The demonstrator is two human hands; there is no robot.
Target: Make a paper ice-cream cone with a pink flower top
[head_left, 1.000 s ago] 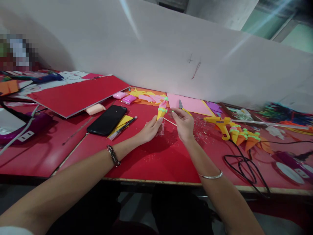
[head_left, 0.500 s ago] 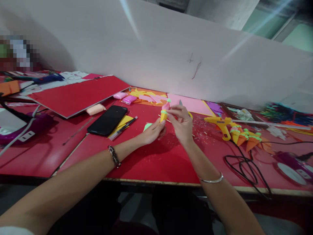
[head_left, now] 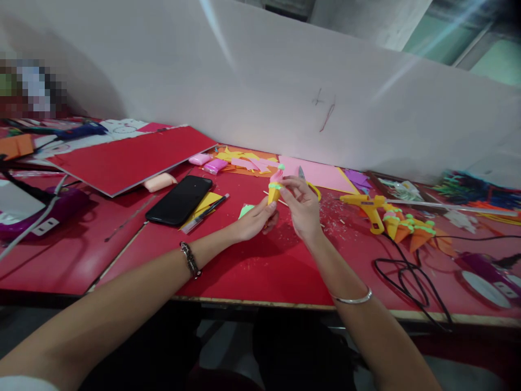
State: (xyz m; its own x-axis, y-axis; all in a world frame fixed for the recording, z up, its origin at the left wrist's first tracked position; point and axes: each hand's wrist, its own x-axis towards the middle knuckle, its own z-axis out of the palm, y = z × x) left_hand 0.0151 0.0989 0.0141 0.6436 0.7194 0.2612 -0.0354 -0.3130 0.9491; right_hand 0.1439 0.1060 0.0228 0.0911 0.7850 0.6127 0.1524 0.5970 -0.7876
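Observation:
My left hand (head_left: 257, 221) is closed around the lower part of a small craft ice cream cone (head_left: 274, 193), held upright above the red table. The cone is yellow, with a light green band round its rim, a pink swirl on top and a green ball at the tip. The fingers of my right hand (head_left: 303, 209) are bent together at the cone's right side, at the green band. Whether a small piece sits between these fingertips is hidden. Behind the right hand lie scissors (head_left: 313, 191) with yellow handles, partly covered.
A black phone (head_left: 179, 200) and a pen (head_left: 205, 213) lie left of my hands. On the right are a yellow glue gun (head_left: 368, 209), several finished cones (head_left: 411, 228) and a looped black cord (head_left: 402, 277). A red board (head_left: 134, 157) leans at back left; pink paper (head_left: 311, 171) lies behind.
My right hand has shifted slightly, its fingers lower along the cone's side, and more of the scissors shows. The left hand keeps its hold on the cone, which turned a little.

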